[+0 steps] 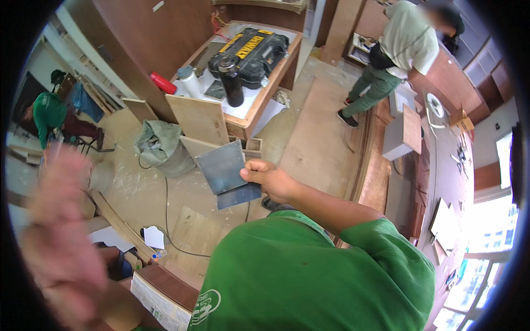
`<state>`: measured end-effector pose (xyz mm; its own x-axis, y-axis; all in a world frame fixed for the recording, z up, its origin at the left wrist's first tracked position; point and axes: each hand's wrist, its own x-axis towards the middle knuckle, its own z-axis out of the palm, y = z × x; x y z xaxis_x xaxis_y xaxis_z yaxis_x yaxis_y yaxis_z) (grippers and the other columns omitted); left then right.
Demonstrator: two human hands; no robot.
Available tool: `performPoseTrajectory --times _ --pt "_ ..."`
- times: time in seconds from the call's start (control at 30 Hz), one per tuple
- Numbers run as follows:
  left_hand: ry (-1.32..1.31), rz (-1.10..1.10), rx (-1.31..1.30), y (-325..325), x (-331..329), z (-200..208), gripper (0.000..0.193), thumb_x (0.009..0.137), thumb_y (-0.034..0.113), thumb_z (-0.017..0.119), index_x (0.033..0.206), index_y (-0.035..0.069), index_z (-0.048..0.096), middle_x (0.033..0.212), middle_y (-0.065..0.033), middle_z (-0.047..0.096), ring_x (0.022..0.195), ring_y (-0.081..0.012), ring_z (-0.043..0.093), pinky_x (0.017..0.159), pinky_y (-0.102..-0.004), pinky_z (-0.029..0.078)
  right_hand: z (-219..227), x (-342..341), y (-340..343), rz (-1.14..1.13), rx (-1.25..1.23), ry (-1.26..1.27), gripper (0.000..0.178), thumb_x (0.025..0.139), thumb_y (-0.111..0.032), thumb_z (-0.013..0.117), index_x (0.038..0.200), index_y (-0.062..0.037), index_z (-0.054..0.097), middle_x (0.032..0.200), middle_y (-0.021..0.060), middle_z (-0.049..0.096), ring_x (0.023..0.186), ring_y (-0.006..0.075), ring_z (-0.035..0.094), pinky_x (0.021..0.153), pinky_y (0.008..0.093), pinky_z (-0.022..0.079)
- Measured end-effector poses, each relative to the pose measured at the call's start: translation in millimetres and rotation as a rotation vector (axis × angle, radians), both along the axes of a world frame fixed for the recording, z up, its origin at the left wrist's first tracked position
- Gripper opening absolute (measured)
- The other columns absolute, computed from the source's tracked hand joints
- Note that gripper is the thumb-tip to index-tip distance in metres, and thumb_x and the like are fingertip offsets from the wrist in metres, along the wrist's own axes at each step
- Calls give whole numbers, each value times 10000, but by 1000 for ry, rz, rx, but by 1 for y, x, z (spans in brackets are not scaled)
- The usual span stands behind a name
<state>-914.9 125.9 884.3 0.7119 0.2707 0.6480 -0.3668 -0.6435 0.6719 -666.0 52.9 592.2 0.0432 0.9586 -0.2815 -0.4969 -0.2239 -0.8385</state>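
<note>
My right hand [269,179] is closed on the edge of a thin, square grey sheet [222,165], thumb on top. A second, darker blue-grey sheet [239,195] shows below it, partly covered; whether the same grip holds it is hard to see. What the sheets are made of I cannot tell. Raised close to the camera at the left is my left hand [63,231], large and smeared, so its fingers do not show clearly. No object can be made out in it.
A wooden table [295,49] carries a black-and-yellow tool case [248,55], a black bottle [232,83] and a white bottle [190,84]. Beside it stand a grey sack [160,144] and a board [197,118]. A cable [167,215] crosses the floor. Two co-workers [400,44] are farther off.
</note>
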Motion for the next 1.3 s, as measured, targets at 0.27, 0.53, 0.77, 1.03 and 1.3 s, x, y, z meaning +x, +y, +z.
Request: performPoseTrajectory --times 0.27,0.53,0.77,1.03,1.3 --pt "-46 107 91 -36 51 -24 193 832 254 718 805 63 705 964 -158 736 930 -331 697 823 -431 526 -42 7 19 22 -30 -84 144 992 -219 600 901 -108 588 871 -9 601 796 117 561 761 288 463" --pt "-43 180 120 -32 28 -21 166 881 262 681 802 115 679 887 -50 723 886 -264 687 810 -401 484 -32 3 39 116 -6 184 109 1010 -115 571 907 -90 592 948 24 659 880 131 613 838 311 493" --pt "21 119 178 -18 45 5 166 923 269 648 798 160 657 819 44 711 847 -205 678 799 -375 447 -5 52 83 126 92 137 113 1005 -134 585 903 -88 591 950 19 648 899 126 598 844 299 479" --pt "-132 864 -627 36 39 -164 94 941 79 599 974 -5 625 928 -134 678 912 -218 642 852 -362 505 8 95 119 129 179 86 170 1003 -164 607 848 -104 569 829 -43 550 778 64 497 746 257 423" --pt "4 938 -988 33 78 -280 219 958 136 655 1131 2 649 839 -57 682 837 -148 667 831 -271 497 -1 109 135 109 91 146 169 998 -155 617 845 -96 572 830 -52 568 750 42 487 702 233 410"
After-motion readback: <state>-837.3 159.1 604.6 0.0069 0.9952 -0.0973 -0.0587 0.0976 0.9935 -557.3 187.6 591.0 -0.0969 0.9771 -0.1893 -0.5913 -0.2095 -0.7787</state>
